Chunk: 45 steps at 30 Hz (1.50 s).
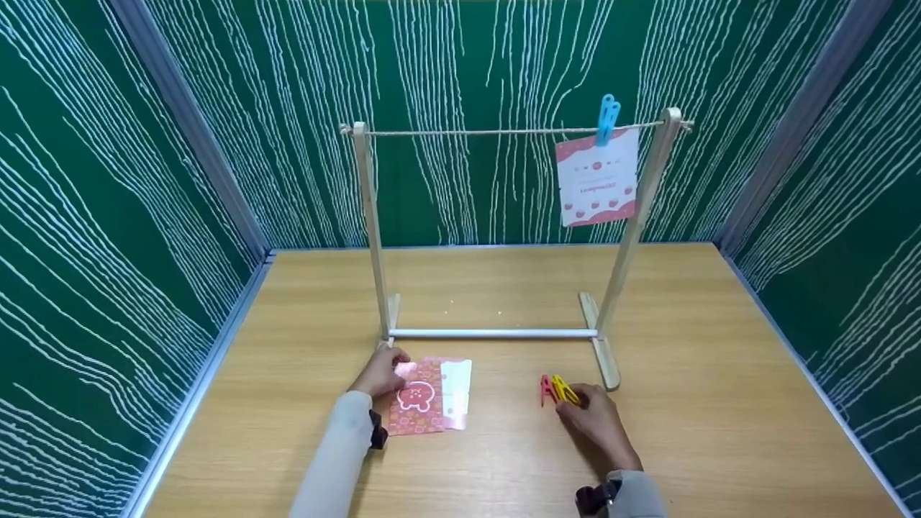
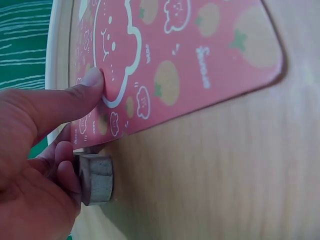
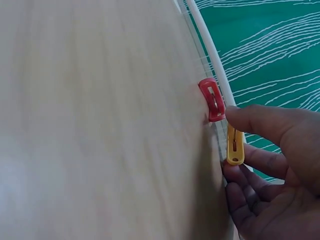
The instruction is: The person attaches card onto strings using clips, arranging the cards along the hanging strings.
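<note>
My left hand (image 1: pixel 381 373) pinches the left edge of a pink card (image 1: pixel 416 421) printed with a bear face. In the left wrist view the thumb (image 2: pixel 92 82) lies on top of the card and the other fingers curl below its edge. A white and pink card (image 1: pixel 455 396) lies partly under it, its left side hidden. My right hand (image 1: pixel 593 417) pinches a yellow clothespin (image 3: pixel 235 145) between thumb and fingers, low over the table. Just left of it is a red clothespin (image 3: pixel 212 100), close by the thumb tip.
A wooden stand (image 1: pixel 372 230) with a string (image 1: pixel 460 133) across its top stands behind the hands. From the string's right end hangs a strawberry card (image 1: pixel 597 183), clipped by a blue clothespin (image 1: pixel 607 119). A white bar (image 1: pixel 493 333) joins the stand's feet. Green walls enclose the table (image 1: pixel 496 467).
</note>
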Each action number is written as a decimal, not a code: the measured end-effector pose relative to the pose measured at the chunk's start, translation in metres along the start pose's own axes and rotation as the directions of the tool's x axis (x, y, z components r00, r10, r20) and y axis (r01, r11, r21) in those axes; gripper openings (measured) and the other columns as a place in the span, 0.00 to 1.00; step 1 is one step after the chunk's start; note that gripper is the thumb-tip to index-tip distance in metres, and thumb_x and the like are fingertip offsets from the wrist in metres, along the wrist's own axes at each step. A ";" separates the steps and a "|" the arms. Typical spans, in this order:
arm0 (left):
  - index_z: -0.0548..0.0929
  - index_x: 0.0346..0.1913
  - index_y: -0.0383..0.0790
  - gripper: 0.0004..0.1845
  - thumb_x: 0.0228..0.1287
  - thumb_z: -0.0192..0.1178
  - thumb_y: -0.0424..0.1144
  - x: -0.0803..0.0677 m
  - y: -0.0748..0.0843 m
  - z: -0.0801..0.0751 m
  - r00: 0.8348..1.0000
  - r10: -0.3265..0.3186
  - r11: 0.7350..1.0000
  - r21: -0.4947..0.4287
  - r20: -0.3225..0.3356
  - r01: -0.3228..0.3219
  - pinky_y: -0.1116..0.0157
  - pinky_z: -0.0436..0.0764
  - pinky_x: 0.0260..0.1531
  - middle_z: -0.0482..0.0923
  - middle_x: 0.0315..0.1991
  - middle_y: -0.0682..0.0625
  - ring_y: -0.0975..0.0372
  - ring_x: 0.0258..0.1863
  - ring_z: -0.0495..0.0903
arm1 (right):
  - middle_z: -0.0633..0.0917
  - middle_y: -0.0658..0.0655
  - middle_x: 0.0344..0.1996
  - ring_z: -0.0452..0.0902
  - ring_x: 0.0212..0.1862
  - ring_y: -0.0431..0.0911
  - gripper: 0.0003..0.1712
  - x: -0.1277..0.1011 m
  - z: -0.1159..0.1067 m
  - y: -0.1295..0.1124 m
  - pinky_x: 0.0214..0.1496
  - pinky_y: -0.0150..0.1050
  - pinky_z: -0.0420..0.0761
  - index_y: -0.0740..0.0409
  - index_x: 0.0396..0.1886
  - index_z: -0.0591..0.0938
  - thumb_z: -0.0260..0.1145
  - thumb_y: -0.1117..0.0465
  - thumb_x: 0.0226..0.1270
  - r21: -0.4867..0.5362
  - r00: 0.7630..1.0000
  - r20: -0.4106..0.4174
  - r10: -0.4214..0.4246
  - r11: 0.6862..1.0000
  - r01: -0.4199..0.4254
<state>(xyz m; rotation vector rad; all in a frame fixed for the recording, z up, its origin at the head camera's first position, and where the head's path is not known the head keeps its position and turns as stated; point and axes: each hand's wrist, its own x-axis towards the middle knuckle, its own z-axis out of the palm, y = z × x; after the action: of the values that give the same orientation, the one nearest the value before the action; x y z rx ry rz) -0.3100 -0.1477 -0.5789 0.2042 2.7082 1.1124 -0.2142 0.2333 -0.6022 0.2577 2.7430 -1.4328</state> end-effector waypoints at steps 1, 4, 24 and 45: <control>0.80 0.46 0.35 0.22 0.44 0.68 0.23 0.000 0.000 0.001 1.000 -0.006 1.000 0.003 -0.006 0.006 0.52 0.73 0.55 0.70 0.46 0.41 0.51 0.49 0.71 | 0.78 0.66 0.48 0.75 0.49 0.54 0.24 0.001 -0.001 -0.001 0.55 0.50 0.75 0.70 0.56 0.77 0.66 0.63 0.61 0.004 1.000 0.006 0.006 1.000 -0.006; 0.81 0.47 0.37 0.22 0.44 0.70 0.25 0.001 0.000 0.002 1.000 0.000 1.000 0.021 -0.023 0.001 0.52 0.70 0.54 0.70 0.46 0.42 0.50 0.50 0.67 | 0.79 0.66 0.49 0.76 0.49 0.53 0.24 0.002 -0.002 -0.003 0.55 0.49 0.76 0.69 0.57 0.76 0.65 0.64 0.62 0.016 1.000 0.012 0.008 1.000 -0.008; 0.76 0.49 0.31 0.15 0.57 0.56 0.20 -0.012 -0.005 -0.009 0.998 0.056 0.960 -0.278 0.028 -0.046 0.62 0.75 0.45 0.76 0.48 0.40 0.55 0.45 0.74 | 0.75 0.70 0.56 0.74 0.54 0.56 0.27 -0.001 -0.009 -0.006 0.58 0.49 0.75 0.70 0.63 0.71 0.60 0.64 0.66 0.124 0.996 -0.048 0.071 0.990 -0.065; 0.76 0.51 0.30 0.16 0.60 0.61 0.28 -0.005 0.057 -0.020 1.000 0.004 0.826 -0.563 0.012 0.003 0.65 0.81 0.46 0.80 0.43 0.42 0.59 0.40 0.81 | 0.70 0.63 0.61 0.72 0.60 0.51 0.25 -0.001 -0.025 -0.047 0.45 0.20 0.76 0.64 0.63 0.70 0.60 0.67 0.66 0.460 0.985 -0.142 0.098 0.888 -0.022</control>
<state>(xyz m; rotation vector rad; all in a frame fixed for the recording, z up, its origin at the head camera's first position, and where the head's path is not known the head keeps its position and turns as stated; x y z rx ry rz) -0.3069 -0.1225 -0.5238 0.1112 2.2304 1.8370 -0.2199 0.2273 -0.5497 0.4869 2.4347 -2.1116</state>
